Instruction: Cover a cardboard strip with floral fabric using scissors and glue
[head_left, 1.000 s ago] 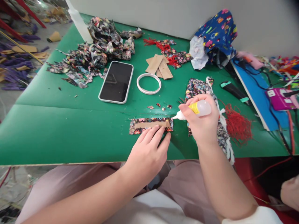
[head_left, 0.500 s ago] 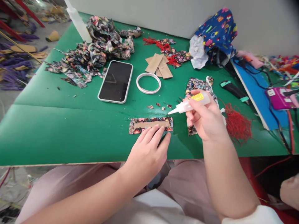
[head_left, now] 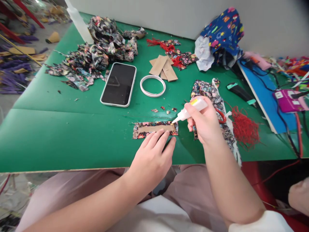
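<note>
Floral fabric strip point(head_left: 155, 129) pinned under our flat left hand point(head_left: 154, 158); our right hand point(head_left: 205, 124) grips the glue bottle point(head_left: 190, 109), nozzle touching it.

Person, seen from own head camera, lower half of the frame.
- Left hand point(head_left: 151, 159): bare, no ring or watch visible; forearm bare to the lower left edge.
- Right hand point(head_left: 205, 124): bare, no jewellery visible; forearm bare up to a white sleeve point(head_left: 260, 222) at lower right.
- Top: white fabric point(head_left: 154, 216), bottom centre.
- Legs: dusty-pink trousers point(head_left: 72, 190), below the table edge.
</note>
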Action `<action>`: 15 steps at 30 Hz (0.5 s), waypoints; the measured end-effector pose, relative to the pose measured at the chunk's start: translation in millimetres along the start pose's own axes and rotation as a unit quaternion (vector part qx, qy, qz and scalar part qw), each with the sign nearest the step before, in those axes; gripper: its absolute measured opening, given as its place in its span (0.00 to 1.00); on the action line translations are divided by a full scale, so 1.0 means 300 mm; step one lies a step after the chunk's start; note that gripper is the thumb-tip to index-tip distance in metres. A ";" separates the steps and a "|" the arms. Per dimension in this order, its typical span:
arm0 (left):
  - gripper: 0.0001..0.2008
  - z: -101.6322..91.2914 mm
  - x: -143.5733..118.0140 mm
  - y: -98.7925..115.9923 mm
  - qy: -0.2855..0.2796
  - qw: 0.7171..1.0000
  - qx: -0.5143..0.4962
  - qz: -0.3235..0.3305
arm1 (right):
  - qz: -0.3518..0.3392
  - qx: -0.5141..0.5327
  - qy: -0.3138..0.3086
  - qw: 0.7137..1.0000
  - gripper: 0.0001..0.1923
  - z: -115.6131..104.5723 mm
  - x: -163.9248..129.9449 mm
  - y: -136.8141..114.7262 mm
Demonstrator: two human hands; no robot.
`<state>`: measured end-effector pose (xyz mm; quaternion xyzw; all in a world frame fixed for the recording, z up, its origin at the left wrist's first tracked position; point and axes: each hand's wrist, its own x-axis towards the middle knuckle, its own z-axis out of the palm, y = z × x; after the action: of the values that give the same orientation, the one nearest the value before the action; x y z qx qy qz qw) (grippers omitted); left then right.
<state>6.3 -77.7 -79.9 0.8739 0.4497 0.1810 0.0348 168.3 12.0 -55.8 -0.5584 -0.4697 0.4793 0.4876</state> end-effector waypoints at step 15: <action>0.18 -0.003 0.003 0.000 -0.005 1.000 0.002 0.001 | 0.044 -0.012 -0.023 0.999 0.17 0.001 -0.005 -0.002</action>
<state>6.4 -77.2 -78.9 0.8753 0.4490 0.1762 0.0354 167.6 10.5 -55.0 -0.5734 -0.4615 0.5072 0.4483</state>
